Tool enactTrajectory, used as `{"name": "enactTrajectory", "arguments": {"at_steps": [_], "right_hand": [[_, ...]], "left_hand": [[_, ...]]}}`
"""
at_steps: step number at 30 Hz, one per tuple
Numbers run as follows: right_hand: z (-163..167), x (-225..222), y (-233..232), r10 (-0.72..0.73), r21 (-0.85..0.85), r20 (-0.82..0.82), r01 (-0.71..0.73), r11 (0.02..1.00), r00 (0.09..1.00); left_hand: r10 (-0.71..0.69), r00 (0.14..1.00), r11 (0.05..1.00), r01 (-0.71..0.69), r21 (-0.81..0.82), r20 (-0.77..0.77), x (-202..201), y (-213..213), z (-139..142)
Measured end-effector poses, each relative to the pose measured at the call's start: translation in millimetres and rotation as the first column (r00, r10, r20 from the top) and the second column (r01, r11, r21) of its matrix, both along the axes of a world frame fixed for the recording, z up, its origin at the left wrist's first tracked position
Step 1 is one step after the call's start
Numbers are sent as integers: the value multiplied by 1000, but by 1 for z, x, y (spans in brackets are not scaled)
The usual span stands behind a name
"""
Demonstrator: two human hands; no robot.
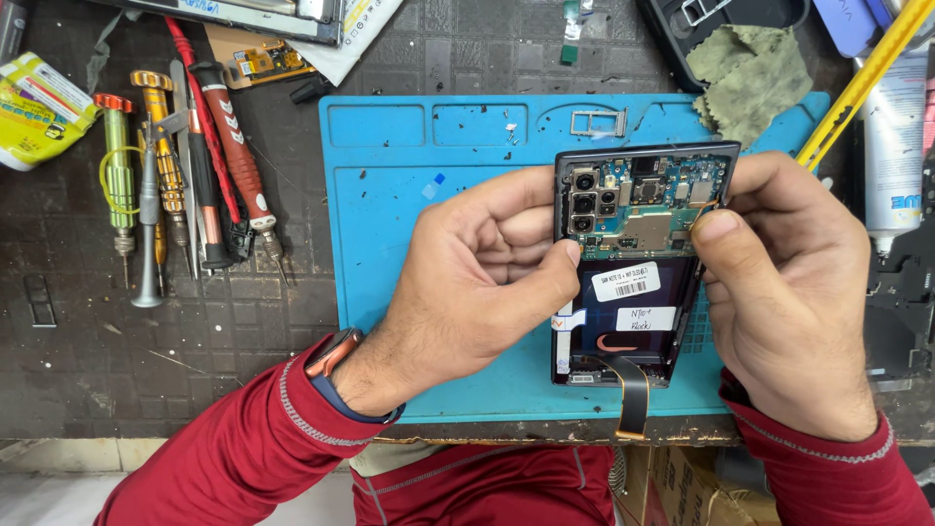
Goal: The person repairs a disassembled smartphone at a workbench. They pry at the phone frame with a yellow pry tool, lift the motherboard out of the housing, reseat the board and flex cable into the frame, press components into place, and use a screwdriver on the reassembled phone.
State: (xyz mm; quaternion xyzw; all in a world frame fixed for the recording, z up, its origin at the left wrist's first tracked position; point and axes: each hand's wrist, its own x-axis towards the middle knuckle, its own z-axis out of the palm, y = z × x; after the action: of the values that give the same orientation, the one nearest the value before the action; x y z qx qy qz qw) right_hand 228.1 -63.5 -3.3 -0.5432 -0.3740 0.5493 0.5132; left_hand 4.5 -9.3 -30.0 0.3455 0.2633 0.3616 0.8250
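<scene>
Black opened phone [633, 273] held lengthwise, cameras pointing away.

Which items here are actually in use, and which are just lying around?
In use: opened phone, held by left hand and right hand over the blue mat.

Lying about: screwdrivers, SIM tray, green cloth, white tube, yellow packet.
</scene>
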Motion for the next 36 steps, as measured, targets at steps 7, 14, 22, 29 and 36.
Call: {"name": "enactTrajectory", "arguments": {"at_steps": [7, 14, 22, 29, 36], "right_hand": [[1, -2, 1, -25, -43, 26, 26, 999, 999], [-1, 0, 1, 5, -18, 11, -4, 1000, 1000], [-3, 0, 1, -21, -47, 8, 21, 999, 1000], [0, -2, 3, -58, -14, -62, 58, 998, 996], [-3, -2, 4, -150, 77, 103, 143, 987, 983]], "left_hand": [[-6, 1000, 1000, 6, -24, -3, 0, 2, -1], [-41, 998, 998, 43, -52, 41, -2, 7, -5], [-54, 999, 998, 53, -43, 1, -3, 6, -2], [-65, 994, 998, 65, 0, 85, 0, 5, 1], [-102, 994, 993, 104, -63, 44, 1, 2, 6]]}}
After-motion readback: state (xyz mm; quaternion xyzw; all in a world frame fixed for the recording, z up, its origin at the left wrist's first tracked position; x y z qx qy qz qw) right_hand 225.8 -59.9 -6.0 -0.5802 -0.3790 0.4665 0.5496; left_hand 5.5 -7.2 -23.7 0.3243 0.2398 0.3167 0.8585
